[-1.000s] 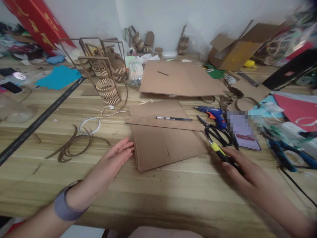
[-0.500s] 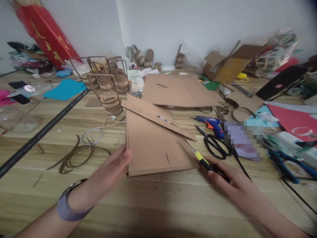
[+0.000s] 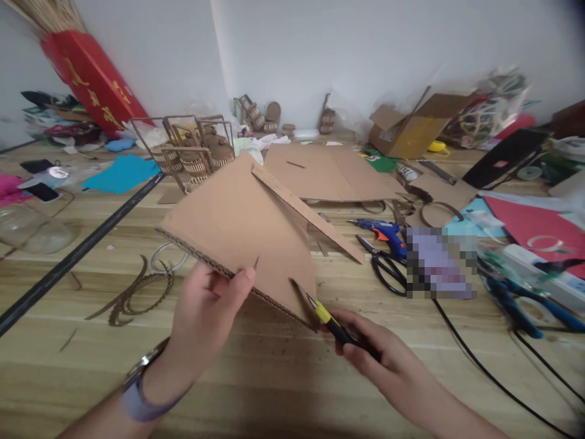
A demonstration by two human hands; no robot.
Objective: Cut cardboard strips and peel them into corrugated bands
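Note:
A folded sheet of brown corrugated cardboard point(image 3: 237, 219) is raised and turned at an angle above the table, with a short dark slit near its front edge. My left hand point(image 3: 212, 299) pinches that edge, thumb on top and fingers underneath. My right hand point(image 3: 375, 347) is wrapped around the black and yellow handle of a utility knife point(image 3: 329, 320). The knife's blade lies over the sheet's near right corner; whether it touches is unclear. A narrow cardboard strip point(image 3: 315, 219) slants along the sheet's right side, its upper end by the sheet.
A blue glue gun point(image 3: 381, 230) and black scissors point(image 3: 386, 271) lie on the right, with a black cable point(image 3: 470, 360) nearer me. Small woven baskets point(image 3: 194, 164) stand at the back left. A larger cardboard sheet point(image 3: 333, 174) lies behind. Curled brown strips point(image 3: 141, 292) lie left.
The cardboard has turned and tilted up, moving left. My left hand has shifted from its left side to gripping the front edge. The knife has moved left, and the strip has slid towards the right side.

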